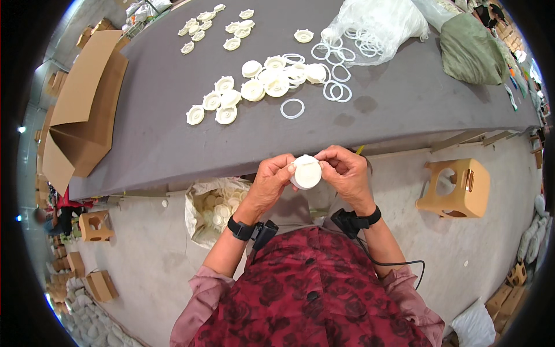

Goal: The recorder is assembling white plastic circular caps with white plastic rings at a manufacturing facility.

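Just in front of the grey table (156,136), a white cap (307,173) sits between two hands: my left hand (273,180) clasps its rim with thumb and fingers, my right hand (347,177) pinches narrowly at the opposite edge — a grip that seems to leave the flat face uncovered. From afar I see cream caps (252,90) and pale rings (283,109) spread out, presumably for easy reach, with an open sack (195,216) of white pieces (222,213) below.

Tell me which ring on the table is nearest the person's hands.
The pale ring lying by itself toward the front edge of the table. The other rings lie farther back, clustered near the white lids and clear bag.
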The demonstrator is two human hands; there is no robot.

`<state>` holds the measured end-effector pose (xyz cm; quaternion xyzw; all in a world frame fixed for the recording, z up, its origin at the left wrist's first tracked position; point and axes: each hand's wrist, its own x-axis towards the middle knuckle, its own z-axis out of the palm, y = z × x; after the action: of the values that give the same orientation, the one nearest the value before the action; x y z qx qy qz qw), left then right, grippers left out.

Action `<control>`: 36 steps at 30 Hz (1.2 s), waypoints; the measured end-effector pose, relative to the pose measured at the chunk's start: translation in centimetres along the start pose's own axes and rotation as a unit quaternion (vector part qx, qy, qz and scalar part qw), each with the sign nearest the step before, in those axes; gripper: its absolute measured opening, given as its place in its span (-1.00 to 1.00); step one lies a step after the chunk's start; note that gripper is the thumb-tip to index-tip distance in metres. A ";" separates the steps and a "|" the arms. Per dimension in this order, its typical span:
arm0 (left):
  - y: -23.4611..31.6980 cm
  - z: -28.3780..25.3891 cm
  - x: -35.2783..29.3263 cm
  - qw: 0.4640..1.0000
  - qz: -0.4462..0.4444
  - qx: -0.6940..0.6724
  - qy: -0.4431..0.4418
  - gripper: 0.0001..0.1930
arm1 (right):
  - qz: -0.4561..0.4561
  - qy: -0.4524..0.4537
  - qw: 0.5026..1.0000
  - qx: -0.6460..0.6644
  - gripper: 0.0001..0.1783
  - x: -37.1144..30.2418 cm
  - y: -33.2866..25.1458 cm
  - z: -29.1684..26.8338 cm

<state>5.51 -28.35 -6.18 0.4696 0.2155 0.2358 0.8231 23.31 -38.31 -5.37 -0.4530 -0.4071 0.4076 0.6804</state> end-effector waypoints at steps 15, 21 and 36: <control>-0.4 -0.6 0.2 0.990 -0.005 -0.142 -0.017 -0.68 | 0.153 -0.107 0.982 0.035 -0.88 -0.4 -0.4 -0.5; -1.6 0.7 0.2 0.983 0.011 -0.181 -0.005 -0.58 | 0.191 0.049 0.936 0.291 -0.85 -0.7 1.6 1.0; -3.3 3.9 0.5 0.980 0.071 -0.126 0.137 -0.39 | 0.091 0.124 0.983 0.105 -0.85 -1.5 2.0 3.3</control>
<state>8.79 -32.15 -7.27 0.3394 0.2603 0.3811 0.8196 19.40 -38.20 -6.73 -0.4608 -0.2317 0.4491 0.7295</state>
